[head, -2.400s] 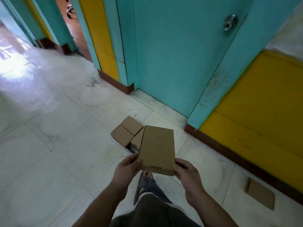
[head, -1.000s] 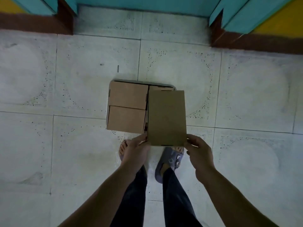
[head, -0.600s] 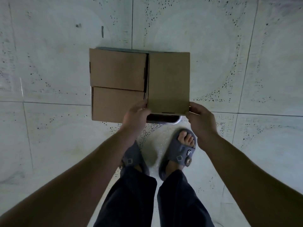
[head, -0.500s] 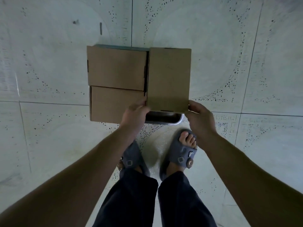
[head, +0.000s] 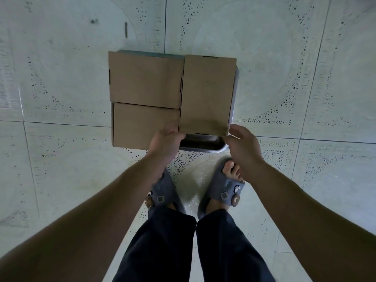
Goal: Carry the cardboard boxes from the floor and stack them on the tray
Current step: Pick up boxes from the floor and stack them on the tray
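Note:
A long cardboard box (head: 207, 94) lies on the right side of a metal tray (head: 203, 146) on the floor. Beside it, two more cardboard boxes (head: 145, 80) (head: 142, 125) fill the tray's left side. My left hand (head: 165, 140) grips the long box's near-left corner with curled fingers. At the near-right corner, my right hand (head: 242, 143) has loose fingers that barely touch the box, if at all. Only the tray's near rim and right edge show.
My two feet in grey slippers (head: 162, 197) (head: 223, 190) stand just short of the tray. Pale speckled floor tiles (head: 305, 78) surround it on every side.
I walked to the tray, bent over it and lowered the long box onto its right side. Since half a second ago my right hand's fingers have loosened from the corner.

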